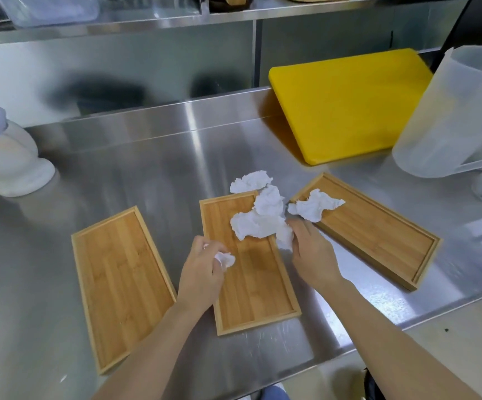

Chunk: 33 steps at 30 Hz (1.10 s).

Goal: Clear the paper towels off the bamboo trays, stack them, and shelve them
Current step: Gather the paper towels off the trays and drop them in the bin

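Three bamboo trays lie side by side on the steel counter. The left tray (118,281) is bare. The middle tray (251,287) carries a crumpled white paper towel (258,223) at its far end, with another wad (251,181) just beyond its rim on the counter. The right tray (378,235) holds one crumpled towel (314,207) near its far-left corner. My left hand (202,272) is closed on a small wad of paper towel (225,258) over the middle tray's left edge. My right hand (312,252) pinches the edge of the middle towel.
A yellow cutting board (346,102) leans at the back right. A translucent plastic jug (459,111) stands at the far right. A white holder (6,157) sits at the left. A steel shelf (176,21) runs overhead. The counter's front edge (349,350) slants toward me.
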Available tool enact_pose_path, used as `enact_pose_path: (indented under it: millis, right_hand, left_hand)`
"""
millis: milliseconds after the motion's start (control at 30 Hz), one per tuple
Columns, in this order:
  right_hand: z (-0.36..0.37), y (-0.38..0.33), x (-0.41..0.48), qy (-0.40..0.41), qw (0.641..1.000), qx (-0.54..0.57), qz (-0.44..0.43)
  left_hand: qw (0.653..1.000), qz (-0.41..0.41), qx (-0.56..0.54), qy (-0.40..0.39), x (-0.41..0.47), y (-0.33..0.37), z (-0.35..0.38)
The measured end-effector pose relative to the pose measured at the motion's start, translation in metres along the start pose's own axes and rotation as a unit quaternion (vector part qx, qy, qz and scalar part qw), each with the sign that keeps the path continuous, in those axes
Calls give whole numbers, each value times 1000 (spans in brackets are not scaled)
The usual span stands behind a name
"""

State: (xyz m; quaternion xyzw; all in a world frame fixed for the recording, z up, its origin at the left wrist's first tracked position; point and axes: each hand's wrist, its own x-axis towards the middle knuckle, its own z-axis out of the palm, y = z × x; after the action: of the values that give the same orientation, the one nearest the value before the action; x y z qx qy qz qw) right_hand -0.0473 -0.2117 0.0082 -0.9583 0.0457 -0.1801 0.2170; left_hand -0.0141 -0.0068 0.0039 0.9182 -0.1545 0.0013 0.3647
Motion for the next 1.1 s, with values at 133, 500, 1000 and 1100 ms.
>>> enact_pose_path:
  millis: [133,500,1000,1100]
  right_hand:
    - [-11,5,16,20,999,-14,44]
    - [-5,42,39,-82,978,-151,120]
    - [-9,47,67,61,985,-141,82]
    - [-15,36,81,49,992,-72,89]
  left_hand:
    - [1000,-2,-13,11,15,16,5]
    - [989,6,143,-39,55,32,49]
    - [995,-9,92,-38,61,30,49]
    - [998,-36,51,7,62,31,41]
